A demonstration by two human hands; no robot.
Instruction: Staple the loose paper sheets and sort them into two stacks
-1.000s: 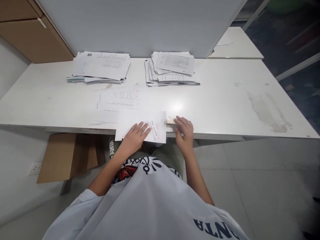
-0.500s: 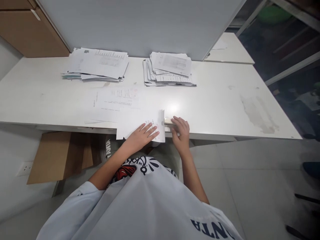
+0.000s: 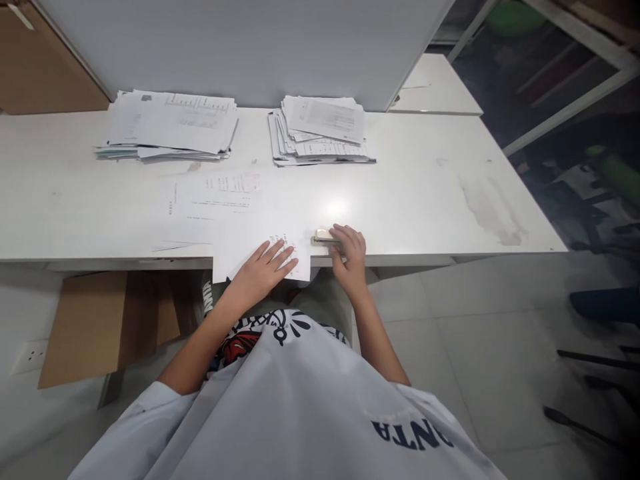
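My left hand [image 3: 263, 275] lies flat with fingers spread on a white printed sheet [image 3: 227, 257], which juts past the desk's front edge. Red and dark print shows beside my fingertips. To the right of that sheet, my right hand [image 3: 351, 257] is closed around a small cream stapler [image 3: 324, 235]. The stapler rests on the desk, its front end pointing left, just off the sheet's right edge. My fingers cover its rear part.
Two paper stacks, a left one [image 3: 170, 123] and a right one [image 3: 323, 127], sit at the back of the white desk [image 3: 400, 200] against a grey panel. More printed sheets [image 3: 210, 200] lie left of centre. A cardboard box [image 3: 87, 327] stands below the desk.
The stapler has come away from the sheet's right edge, leaving a narrow gap. That edge, raised before, now lies flatter. My left hand stays on the sheet, and the whole view has shifted.
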